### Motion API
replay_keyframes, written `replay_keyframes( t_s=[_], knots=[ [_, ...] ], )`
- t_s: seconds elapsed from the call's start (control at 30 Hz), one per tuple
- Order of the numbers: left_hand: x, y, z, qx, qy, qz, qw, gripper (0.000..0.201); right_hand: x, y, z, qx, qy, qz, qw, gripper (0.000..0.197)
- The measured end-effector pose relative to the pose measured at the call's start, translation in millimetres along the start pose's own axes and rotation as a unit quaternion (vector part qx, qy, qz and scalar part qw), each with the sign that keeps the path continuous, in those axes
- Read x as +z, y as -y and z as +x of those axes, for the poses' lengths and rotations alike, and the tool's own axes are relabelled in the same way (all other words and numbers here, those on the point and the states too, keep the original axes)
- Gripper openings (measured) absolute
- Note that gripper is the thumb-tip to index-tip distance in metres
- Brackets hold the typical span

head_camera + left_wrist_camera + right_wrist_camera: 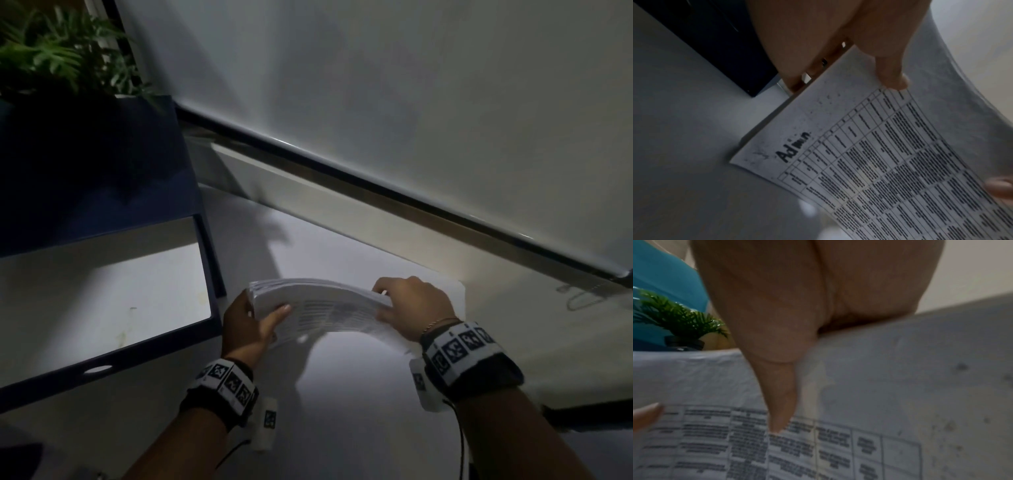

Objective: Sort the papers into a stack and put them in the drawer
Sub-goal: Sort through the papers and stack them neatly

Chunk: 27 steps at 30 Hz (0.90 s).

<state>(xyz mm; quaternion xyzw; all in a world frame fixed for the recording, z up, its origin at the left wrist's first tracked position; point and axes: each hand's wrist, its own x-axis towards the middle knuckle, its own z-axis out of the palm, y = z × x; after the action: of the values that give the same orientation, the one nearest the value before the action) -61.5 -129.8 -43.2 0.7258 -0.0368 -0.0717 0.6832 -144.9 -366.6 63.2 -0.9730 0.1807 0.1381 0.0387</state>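
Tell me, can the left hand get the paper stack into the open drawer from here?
Probably yes. The drawer stands open just left of the left hand, nothing lies between, and the stack is gripped by both hands, the right hand too.

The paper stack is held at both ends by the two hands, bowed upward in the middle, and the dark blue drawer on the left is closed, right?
Not quite: the drawer is open, as the head view shows, its pale inside bare. The rest holds: the left hand and right hand grip the paper stack at its ends, and it bows upward between them.
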Motion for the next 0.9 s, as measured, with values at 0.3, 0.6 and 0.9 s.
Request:
replay_keyframes(
  t_s=[0.3,0.6,0.9],
  knots=[
    [9,0,9,-0.007,-0.016,-0.002,1.0,0.02,10,42,8,-0.116,-0.068,-0.017,0.991,0.018],
    [21,-9,9,-0.105,-0.021,-0.01,0.994,0.104,-25,0,0,-0.055,-0.111,0.352,0.928,0.006],
    [38,-63,-6,0.031,-0.001,-0.071,0.997,0.018,31,-5,-20,0.01,-0.201,0.64,0.742,0.019]
  ],
)
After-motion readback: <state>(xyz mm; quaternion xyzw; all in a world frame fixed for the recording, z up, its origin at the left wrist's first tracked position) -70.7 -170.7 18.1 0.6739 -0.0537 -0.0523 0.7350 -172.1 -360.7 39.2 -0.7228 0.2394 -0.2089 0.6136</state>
